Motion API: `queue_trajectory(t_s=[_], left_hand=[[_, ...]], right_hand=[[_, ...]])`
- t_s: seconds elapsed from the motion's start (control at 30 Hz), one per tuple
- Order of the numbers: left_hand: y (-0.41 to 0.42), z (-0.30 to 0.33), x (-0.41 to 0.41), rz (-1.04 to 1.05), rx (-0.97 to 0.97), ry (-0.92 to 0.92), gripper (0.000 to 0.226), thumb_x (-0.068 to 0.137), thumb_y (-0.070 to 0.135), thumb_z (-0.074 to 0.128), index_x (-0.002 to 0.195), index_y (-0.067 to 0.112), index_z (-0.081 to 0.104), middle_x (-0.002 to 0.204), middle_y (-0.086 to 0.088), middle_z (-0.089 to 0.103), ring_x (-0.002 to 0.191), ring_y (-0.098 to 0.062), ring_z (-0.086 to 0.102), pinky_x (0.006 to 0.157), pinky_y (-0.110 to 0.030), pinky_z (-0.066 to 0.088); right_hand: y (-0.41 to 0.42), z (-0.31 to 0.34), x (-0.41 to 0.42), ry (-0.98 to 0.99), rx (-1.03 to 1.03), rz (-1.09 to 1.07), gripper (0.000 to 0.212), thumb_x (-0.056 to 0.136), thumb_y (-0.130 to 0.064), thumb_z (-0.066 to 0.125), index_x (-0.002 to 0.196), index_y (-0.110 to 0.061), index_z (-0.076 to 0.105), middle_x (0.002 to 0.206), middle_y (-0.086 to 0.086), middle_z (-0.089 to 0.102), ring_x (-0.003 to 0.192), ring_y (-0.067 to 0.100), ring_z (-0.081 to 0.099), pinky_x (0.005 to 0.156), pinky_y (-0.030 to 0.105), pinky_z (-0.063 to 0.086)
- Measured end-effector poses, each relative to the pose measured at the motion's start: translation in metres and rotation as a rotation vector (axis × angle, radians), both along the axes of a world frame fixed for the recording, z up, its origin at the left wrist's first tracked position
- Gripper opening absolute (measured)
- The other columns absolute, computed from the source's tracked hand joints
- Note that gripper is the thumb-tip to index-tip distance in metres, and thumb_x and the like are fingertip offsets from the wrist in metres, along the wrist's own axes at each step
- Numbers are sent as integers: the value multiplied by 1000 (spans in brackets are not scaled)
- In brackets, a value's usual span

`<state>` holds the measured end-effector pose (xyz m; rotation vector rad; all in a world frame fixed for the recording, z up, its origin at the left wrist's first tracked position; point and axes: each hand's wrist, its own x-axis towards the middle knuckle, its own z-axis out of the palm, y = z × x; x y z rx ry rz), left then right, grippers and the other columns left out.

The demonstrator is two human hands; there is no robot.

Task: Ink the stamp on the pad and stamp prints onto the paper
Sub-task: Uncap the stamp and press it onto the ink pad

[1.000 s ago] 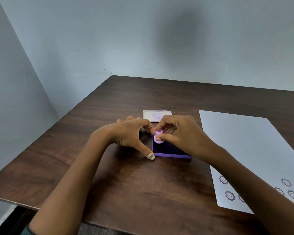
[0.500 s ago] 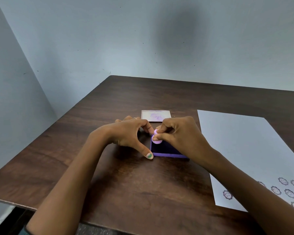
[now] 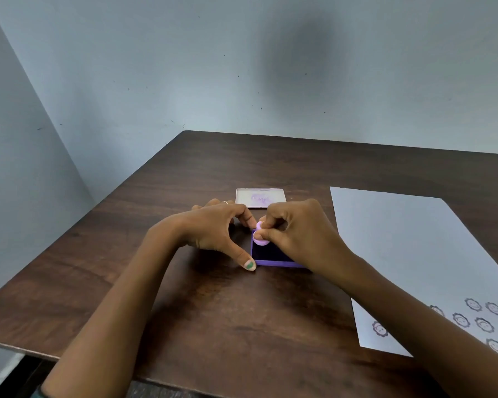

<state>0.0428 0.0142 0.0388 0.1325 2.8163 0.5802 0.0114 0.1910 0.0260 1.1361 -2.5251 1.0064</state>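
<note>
We see a lilac round plastic stamp [image 3: 261, 235] on a purple-rimmed square ink pad [image 3: 271, 255] (dark navy inside), a white paper sheet [image 3: 408, 242] bearing grey flower-face prints [image 3: 483, 324], and a dark brown wood-grain surface [image 3: 219, 305].

The right hand [image 3: 302, 234] pinches the stamp [image 3: 260, 235] between thumb and fingertips, its grip closed, pressing it onto the pad [image 3: 270, 255]. Left of the pad, the left hand [image 3: 213, 229] spreads thumb and forefinger against its edge. Both forearms are bare.

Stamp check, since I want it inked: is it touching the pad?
Touching. The head view shows the stamp base pressed on the pad, no gap.
</note>
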Motion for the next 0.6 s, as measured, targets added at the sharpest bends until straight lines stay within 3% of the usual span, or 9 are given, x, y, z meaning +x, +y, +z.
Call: queue_trajectory(t_s=[0.43, 0.6], left_hand=[[1, 1, 0, 11, 28, -14, 60, 57, 52, 82, 106, 43, 49, 117, 11, 48, 114, -12, 34, 104, -43, 31], [2, 1, 0, 4, 32, -14, 51, 57, 51, 83, 93, 46, 46, 117, 10, 48, 114, -12, 33, 104, -42, 31]], right_hand=[[1, 1, -3, 1, -7, 13, 16, 72, -20, 75, 73, -5, 68, 76, 6, 73, 69, 15, 64, 64, 30, 50], [0, -2, 1, 74, 41, 46, 17, 74, -19, 73, 70, -5, 66, 73, 10, 72, 65, 19, 62, 61, 32, 49]])
